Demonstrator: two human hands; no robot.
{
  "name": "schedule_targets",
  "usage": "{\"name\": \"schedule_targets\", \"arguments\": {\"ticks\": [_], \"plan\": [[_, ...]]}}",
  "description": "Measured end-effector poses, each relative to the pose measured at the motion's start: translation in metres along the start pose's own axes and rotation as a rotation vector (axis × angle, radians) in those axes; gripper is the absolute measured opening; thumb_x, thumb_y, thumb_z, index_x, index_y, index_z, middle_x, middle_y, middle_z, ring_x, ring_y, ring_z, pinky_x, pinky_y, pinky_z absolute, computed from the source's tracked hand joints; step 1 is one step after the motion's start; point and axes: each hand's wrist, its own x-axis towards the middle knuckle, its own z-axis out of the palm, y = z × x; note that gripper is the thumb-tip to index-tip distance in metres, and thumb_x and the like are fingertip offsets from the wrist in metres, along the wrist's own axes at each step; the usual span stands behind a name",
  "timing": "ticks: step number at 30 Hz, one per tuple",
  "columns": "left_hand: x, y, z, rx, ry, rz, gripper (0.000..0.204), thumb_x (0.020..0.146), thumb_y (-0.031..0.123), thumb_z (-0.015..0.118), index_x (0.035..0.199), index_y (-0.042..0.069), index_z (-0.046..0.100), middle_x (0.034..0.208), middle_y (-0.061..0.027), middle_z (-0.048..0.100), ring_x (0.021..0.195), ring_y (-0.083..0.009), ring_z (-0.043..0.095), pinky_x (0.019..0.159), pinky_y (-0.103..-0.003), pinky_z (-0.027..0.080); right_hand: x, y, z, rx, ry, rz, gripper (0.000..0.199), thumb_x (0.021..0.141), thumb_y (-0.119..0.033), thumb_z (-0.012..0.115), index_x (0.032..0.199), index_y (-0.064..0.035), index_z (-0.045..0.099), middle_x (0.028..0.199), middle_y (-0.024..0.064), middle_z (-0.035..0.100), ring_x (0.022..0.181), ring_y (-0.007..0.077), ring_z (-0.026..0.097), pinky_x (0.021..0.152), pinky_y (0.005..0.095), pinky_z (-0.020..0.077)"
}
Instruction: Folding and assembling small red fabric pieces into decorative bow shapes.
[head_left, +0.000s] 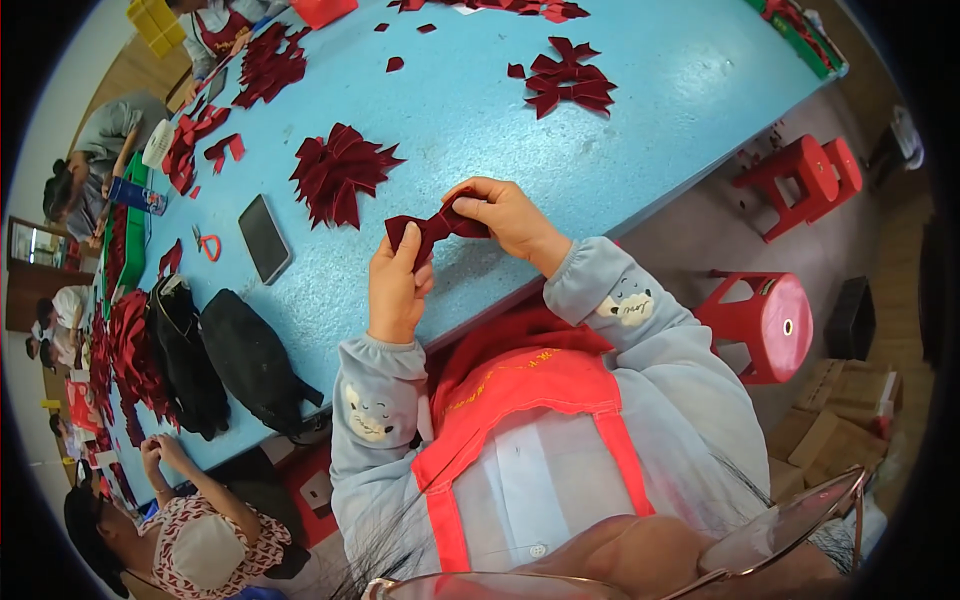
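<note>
On a glossy blue worktable (660, 120): smartphone (263, 240); left of it, red-handled scissors (210, 246); nearer, black pouches (250, 350); right, stacked burgundy bows (342, 178).

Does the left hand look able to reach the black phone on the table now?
Probably yes: the black phone lies nearby, with only bare blue tabletop between, though the left hand would likely have to release the dark red bow first.

The dark red bow (438, 229) looks like soft, velvety cloth, as does the bow pile (340, 178). The worktop (450, 110) is glossy, the stool (785, 325) shiny plastic, the phone (262, 240) smooth and glassy-faced, the black pouch (248, 345) matt fabric.
</note>
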Motion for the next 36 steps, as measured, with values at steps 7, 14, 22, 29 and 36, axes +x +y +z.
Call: {"name": "schedule_targets", "arguments": {"ticks": [7, 14, 22, 29, 36], "plan": [[0.002, -0.013, 0.024, -0.004, 0.173, 0.097, 0.014, 0.093, 0.025, 0.050, 0.092, 0.011, 0.050, 0.063, 0.0018, 0.046, 0.043, -0.0043, 0.032, 0.037, -0.019, 0.024, -0.003, 0.004, -0.007, -0.227, 0.122, -0.124, 0.016, 0.086, -0.007, 0.056, 0.099, -0.0028, 0.063, 0.085, 0.0004, 0.062, 0.077, 0.0075, 0.058, 0.069, 0.0215, 0.0480], [-0.001, -0.016, 0.014, -0.217, 0.075, 0.066, 0.015, 0.095, 0.025, 0.047, 0.091, 0.011, 0.049, 0.065, 0.0014, 0.046, 0.044, -0.0043, 0.030, 0.038, -0.020, 0.022, -0.006, 0.004, -0.010, 0.061, 0.019, -0.179, 0.028, 0.086, -0.005, 0.053, 0.114, -0.0021, 0.054, 0.099, 0.0040, 0.060, 0.082, 0.0114, 0.058, 0.068, 0.0228, 0.0469], [-0.004, -0.014, 0.015, -0.249, 0.097, 0.052, 0.016, 0.095, 0.025, 0.047, 0.091, 0.010, 0.048, 0.065, 0.0014, 0.046, 0.043, -0.0045, 0.030, 0.038, -0.020, 0.022, -0.006, 0.011, -0.012, -0.014, -0.034, -0.116, 0.030, 0.086, -0.004, 0.052, 0.116, -0.0024, 0.052, 0.103, 0.0050, 0.059, 0.087, 0.0115, 0.058, 0.071, 0.0226, 0.0472], [-0.007, -0.016, 0.025, -0.214, 0.098, 0.049, 0.016, 0.095, 0.025, 0.048, 0.092, 0.010, 0.049, 0.065, 0.0015, 0.046, 0.044, -0.0040, 0.030, 0.038, -0.020, 0.023, -0.009, 0.012, -0.010, -0.182, 0.056, -0.206, 0.026, 0.089, -0.006, 0.051, 0.115, -0.0020, 0.053, 0.105, 0.0038, 0.059, 0.085, 0.0086, 0.057, 0.070, 0.0211, 0.0466], [-0.011, -0.015, 0.034, -0.212, 0.078, 0.062, 0.015, 0.094, 0.024, 0.049, 0.094, 0.009, 0.050, 0.066, 0.0018, 0.047, 0.045, -0.0037, 0.031, 0.038, -0.019, 0.024, -0.010, 0.014, -0.013, -0.210, 0.046, -0.272, 0.029, 0.092, -0.009, 0.049, 0.120, -0.0024, 0.050, 0.104, 0.0029, 0.058, 0.085, 0.0078, 0.055, 0.072, 0.0210, 0.0466]]}}
